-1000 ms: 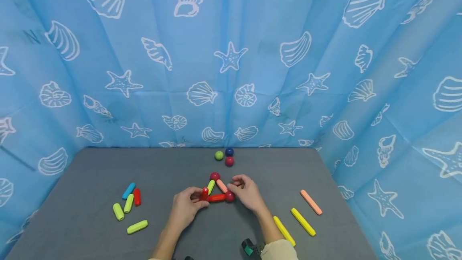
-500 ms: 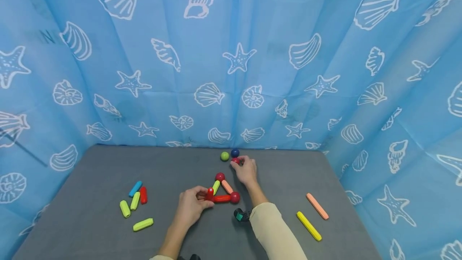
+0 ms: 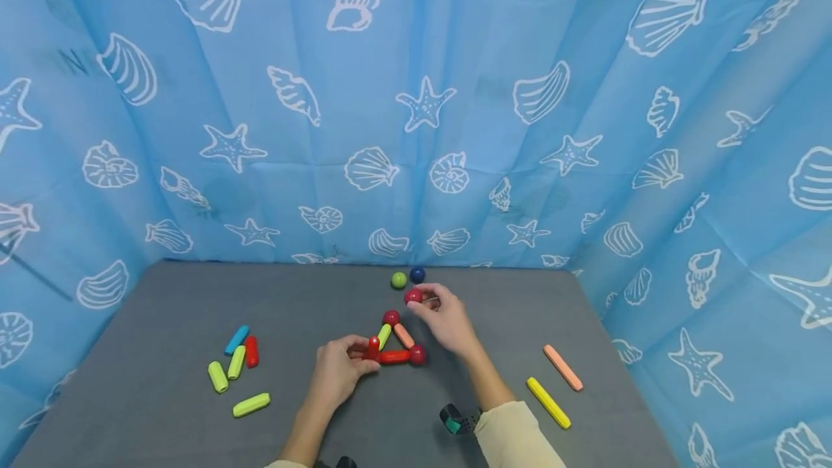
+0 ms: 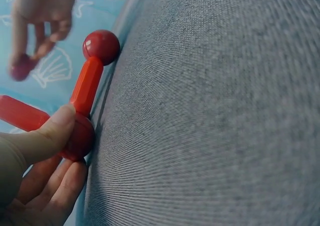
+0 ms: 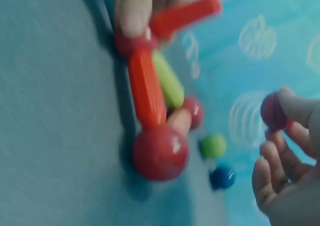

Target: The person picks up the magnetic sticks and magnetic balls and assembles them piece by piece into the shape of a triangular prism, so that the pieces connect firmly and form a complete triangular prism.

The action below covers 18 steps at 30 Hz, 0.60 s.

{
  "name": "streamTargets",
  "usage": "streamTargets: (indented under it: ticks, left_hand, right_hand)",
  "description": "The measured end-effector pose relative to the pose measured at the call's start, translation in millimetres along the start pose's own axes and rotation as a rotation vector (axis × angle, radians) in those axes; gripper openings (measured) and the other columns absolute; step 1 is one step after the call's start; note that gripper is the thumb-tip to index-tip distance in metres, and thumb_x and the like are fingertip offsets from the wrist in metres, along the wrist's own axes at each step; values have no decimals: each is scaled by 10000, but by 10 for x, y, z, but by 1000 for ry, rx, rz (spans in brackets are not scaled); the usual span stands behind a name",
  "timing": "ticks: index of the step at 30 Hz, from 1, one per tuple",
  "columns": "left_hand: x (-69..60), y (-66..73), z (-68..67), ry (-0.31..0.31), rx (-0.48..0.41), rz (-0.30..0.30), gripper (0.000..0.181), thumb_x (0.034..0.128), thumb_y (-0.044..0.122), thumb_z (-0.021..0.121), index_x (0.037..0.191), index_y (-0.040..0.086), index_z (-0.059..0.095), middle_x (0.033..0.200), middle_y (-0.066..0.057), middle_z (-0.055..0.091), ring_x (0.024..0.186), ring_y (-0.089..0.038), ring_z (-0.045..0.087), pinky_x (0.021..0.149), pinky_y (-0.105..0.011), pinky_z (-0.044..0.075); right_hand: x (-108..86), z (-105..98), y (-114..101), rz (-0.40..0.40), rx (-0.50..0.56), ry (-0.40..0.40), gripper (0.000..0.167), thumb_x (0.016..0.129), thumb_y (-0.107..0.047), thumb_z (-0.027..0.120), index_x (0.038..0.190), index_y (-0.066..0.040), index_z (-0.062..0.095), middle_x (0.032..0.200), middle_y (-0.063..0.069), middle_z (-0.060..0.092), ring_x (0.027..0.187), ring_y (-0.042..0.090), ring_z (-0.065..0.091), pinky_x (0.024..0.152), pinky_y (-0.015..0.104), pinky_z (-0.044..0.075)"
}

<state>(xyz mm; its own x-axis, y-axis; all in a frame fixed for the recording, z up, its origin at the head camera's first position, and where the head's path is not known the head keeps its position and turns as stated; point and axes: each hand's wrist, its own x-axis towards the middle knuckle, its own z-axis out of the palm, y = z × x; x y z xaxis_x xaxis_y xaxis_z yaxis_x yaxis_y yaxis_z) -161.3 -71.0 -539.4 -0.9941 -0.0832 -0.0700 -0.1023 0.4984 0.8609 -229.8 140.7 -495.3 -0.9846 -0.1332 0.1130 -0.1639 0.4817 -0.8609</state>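
Note:
A triangle of sticks and red balls lies mid-table: a red stick (image 3: 394, 357) in front, a yellow-green stick (image 3: 385, 336) and a peach stick (image 3: 404, 336) behind. Red balls sit at the back corner (image 3: 391, 318) and right corner (image 3: 418, 354). My left hand (image 3: 336, 374) pinches the left corner's red ball (image 4: 80, 138) between thumb and fingers; a red stick (image 3: 373, 345) stands up from it. My right hand (image 3: 450, 322) pinches a loose red ball (image 5: 273, 111) above the table, behind and right of the triangle.
At the back edge lie a green ball (image 3: 399, 280) and a blue ball (image 3: 417, 275). Several short sticks, including a blue one (image 3: 237, 339) and a red one (image 3: 251, 352), lie left. A peach stick (image 3: 562, 367) and a yellow stick (image 3: 549, 403) lie right.
My right hand left the triangle's right corner, reached to the back, took hold of the loose red ball and lifted it slightly nearer. My left hand keeps its hold.

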Motion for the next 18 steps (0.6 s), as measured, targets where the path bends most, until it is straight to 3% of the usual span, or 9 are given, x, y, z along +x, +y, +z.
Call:
streamTargets:
  ticks: [4,8,14,18]
  left_hand:
    - [-3,-20,-7,1,-27,-2,397,715,144,920,1074,70,766,944,-46,785,818,-110,741,727,-305,617]
    - [3,-22,-15,21,-16,14,379,712,137,925,1054,72,773,907,-45,786,790,-108,735,704,-302,613]
    - [-1,-34,-5,37,16,41,354,722,159,923,1037,84,780,896,-44,785,765,-107,722,732,-329,621]
    - [-5,-37,-1,19,26,51,349,727,151,920,1037,79,776,908,-47,782,783,-104,717,723,-318,615]
  right_hand:
    - [-243,70,-199,-111,50,-96,371,941,-226,750,1297,-166,667,1151,35,675,998,211,647,860,244,549]
    - [-388,209,-282,-170,77,-184,383,955,-230,735,1322,-154,656,1159,21,654,993,201,632,849,244,554]
    - [-451,332,-264,-203,35,-232,365,952,-252,737,1308,-219,662,1133,-10,629,930,168,590,785,213,529]
    - [-416,289,-215,-190,34,-248,352,992,-308,680,1333,-229,646,1174,3,646,981,174,613,834,234,535]
